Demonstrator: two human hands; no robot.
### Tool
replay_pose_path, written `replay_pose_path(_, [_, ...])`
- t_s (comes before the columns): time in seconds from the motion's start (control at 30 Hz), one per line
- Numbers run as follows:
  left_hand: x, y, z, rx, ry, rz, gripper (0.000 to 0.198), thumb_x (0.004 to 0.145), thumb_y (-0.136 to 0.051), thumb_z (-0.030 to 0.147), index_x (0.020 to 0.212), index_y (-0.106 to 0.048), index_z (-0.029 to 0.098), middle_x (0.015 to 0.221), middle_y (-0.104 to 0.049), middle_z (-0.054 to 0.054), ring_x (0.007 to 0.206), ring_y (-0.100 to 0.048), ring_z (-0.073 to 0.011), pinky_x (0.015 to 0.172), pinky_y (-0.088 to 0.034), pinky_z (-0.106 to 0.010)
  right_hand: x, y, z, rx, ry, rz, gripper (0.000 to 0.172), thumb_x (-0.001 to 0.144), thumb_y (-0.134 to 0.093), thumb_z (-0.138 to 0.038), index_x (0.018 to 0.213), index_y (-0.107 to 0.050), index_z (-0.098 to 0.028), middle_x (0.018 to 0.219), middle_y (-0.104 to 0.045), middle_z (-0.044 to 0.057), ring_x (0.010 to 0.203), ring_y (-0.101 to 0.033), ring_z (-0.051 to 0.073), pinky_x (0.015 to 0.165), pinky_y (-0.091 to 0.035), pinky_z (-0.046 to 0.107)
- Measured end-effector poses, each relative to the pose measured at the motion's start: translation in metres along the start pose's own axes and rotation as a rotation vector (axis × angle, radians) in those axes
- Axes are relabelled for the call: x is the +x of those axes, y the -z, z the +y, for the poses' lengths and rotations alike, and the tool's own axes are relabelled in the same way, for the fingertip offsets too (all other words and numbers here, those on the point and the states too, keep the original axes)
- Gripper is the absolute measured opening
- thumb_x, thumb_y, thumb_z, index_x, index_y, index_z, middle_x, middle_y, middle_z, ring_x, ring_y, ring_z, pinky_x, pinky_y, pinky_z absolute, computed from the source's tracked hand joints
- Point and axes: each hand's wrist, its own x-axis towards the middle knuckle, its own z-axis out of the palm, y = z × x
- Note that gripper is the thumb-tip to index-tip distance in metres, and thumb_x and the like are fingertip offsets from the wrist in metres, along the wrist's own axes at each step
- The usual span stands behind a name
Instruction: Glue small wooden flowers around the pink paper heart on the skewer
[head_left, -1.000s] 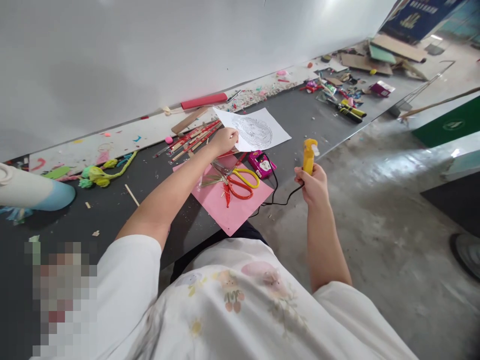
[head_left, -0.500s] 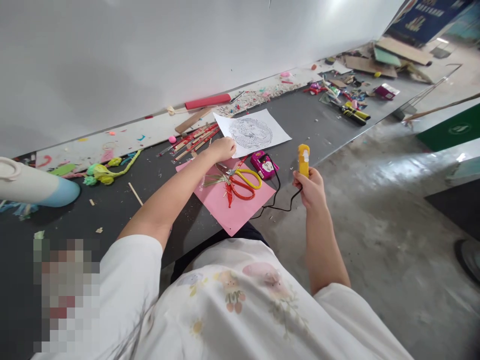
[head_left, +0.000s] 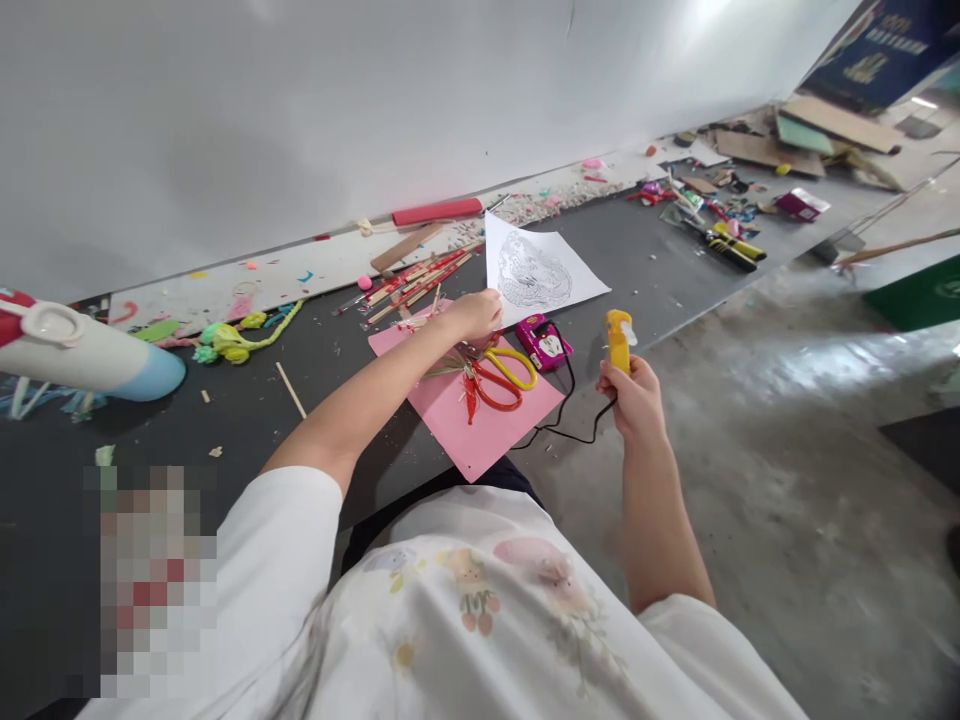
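Observation:
My left hand (head_left: 477, 315) is closed, its fingers pinching the near left corner of a white sheet (head_left: 546, 272) printed with a round line drawing. The sheet's left side is raised and curled. My right hand (head_left: 634, 392) grips a yellow glue gun (head_left: 619, 342) upright past the table's front edge, and a black cord (head_left: 573, 437) trails from it. Below my left hand lies pink paper (head_left: 480, 445), bearing scissors (head_left: 501, 382) with one red and one yellow handle; my left hand partly covers their blades. A purple box (head_left: 541, 342) stands beside the sheet.
Wrapped red-and-wood sticks (head_left: 427, 278), a red roll (head_left: 437, 211) and a wooden strip (head_left: 409, 247) lie by the wall. A white-and-blue bottle (head_left: 97, 350) rests at left near yellow-green clay (head_left: 234, 343). Yellow-black pliers (head_left: 731, 248) and scraps lie farther right.
My left hand has shifted right along with the sheet, whose left side has lifted and curled. My right hand still holds the glue gun, now slightly turned. The whole view has shifted.

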Motion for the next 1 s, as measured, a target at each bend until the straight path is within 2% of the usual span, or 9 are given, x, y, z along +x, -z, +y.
replay_pose_path(0.13, [0.010,0.000,-0.002,-0.046,0.027,0.052,0.038,0.097,-0.037,0.024,0.107,-0.071,0.010,0.135,-0.059,-0.017,0.113,-0.065,-0.0272,0.097,-0.049,-0.036,-0.002,-0.003,-0.003,-0.002,0.015,-0.034,0.036,0.064,-0.080,-0.043,0.078,-0.053,-0.025,0.060,-0.052,-0.007,0.048,-0.043,0.008,0.045,-0.037,0.023])
replay_pose_path(0.37, [0.030,0.009,-0.021,-0.213,0.146,0.194,0.035,0.096,-0.039,0.020,0.104,-0.070,0.005,0.132,-0.059,-0.022,0.113,-0.063,-0.0281,0.100,-0.046,-0.037,-0.008,-0.004,-0.006,-0.057,0.018,-0.128,0.034,0.064,-0.081,-0.039,0.082,-0.056,-0.023,0.063,-0.053,-0.007,0.047,-0.044,0.007,0.046,-0.036,0.024])
replay_pose_path(0.43, [0.037,0.011,-0.027,-0.290,0.188,0.227,0.032,0.094,-0.041,0.021,0.098,-0.070,0.007,0.124,-0.064,-0.020,0.113,-0.063,-0.0268,0.100,-0.045,-0.035,-0.009,-0.004,-0.007,-0.069,0.017,-0.145,0.035,0.064,-0.081,-0.040,0.083,-0.057,-0.023,0.064,-0.053,-0.007,0.048,-0.044,0.007,0.046,-0.036,0.023])
replay_pose_path(0.53, [0.045,0.013,-0.032,-0.444,0.273,0.274,0.031,0.093,-0.041,0.021,0.080,-0.068,0.014,0.101,-0.072,-0.014,0.104,-0.065,-0.0235,0.095,-0.047,-0.032,-0.009,-0.005,-0.008,-0.074,0.018,-0.167,0.035,0.065,-0.081,-0.042,0.084,-0.058,-0.023,0.066,-0.054,-0.006,0.050,-0.045,0.007,0.048,-0.037,0.023])
replay_pose_path(0.6, [0.049,0.011,-0.032,-0.570,0.322,0.302,0.034,0.094,-0.039,0.024,0.072,-0.064,0.017,0.086,-0.073,-0.010,0.094,-0.067,-0.0221,0.089,-0.049,-0.032,-0.009,-0.006,-0.009,-0.074,0.016,-0.181,0.036,0.066,-0.080,-0.044,0.084,-0.058,-0.022,0.065,-0.054,-0.006,0.050,-0.045,0.008,0.048,-0.037,0.023])
replay_pose_path(0.7, [0.051,0.006,-0.028,-0.768,0.360,0.323,0.034,0.093,-0.040,0.025,0.066,-0.059,0.018,0.076,-0.070,-0.006,0.083,-0.067,-0.0199,0.084,-0.051,-0.032,-0.010,-0.007,-0.011,-0.077,0.012,-0.195,0.035,0.067,-0.080,-0.044,0.085,-0.059,-0.023,0.065,-0.054,-0.006,0.051,-0.046,0.008,0.049,-0.037,0.023])
replay_pose_path(0.8, [0.053,0.000,-0.021,-0.957,0.372,0.314,0.029,0.091,-0.042,0.020,0.065,-0.056,0.017,0.078,-0.070,-0.004,0.082,-0.067,-0.0161,0.083,-0.052,-0.030,-0.011,-0.008,-0.013,-0.082,0.015,-0.198,0.036,0.067,-0.080,-0.045,0.086,-0.059,-0.023,0.067,-0.054,-0.006,0.052,-0.046,0.008,0.049,-0.037,0.023])
replay_pose_path(0.9, [0.057,-0.004,-0.011,-1.120,0.381,0.292,0.027,0.093,-0.042,0.016,0.072,-0.059,0.015,0.089,-0.072,-0.005,0.089,-0.067,-0.0132,0.084,-0.054,-0.027,-0.012,-0.007,-0.012,-0.089,0.018,-0.199,0.037,0.068,-0.080,-0.046,0.086,-0.059,-0.023,0.068,-0.055,-0.005,0.051,-0.045,0.008,0.048,-0.036,0.024])
replay_pose_path(1.0, [0.067,-0.007,-0.001,-1.232,0.402,0.276,0.023,0.098,-0.047,0.025,0.095,-0.066,0.013,0.105,-0.070,-0.007,0.099,-0.066,-0.0155,0.088,-0.056,-0.032,-0.013,-0.005,-0.010,-0.094,0.021,-0.192,0.036,0.068,-0.079,-0.047,0.087,-0.059,-0.023,0.069,-0.055,-0.005,0.052,-0.045,0.009,0.048,-0.037,0.024])
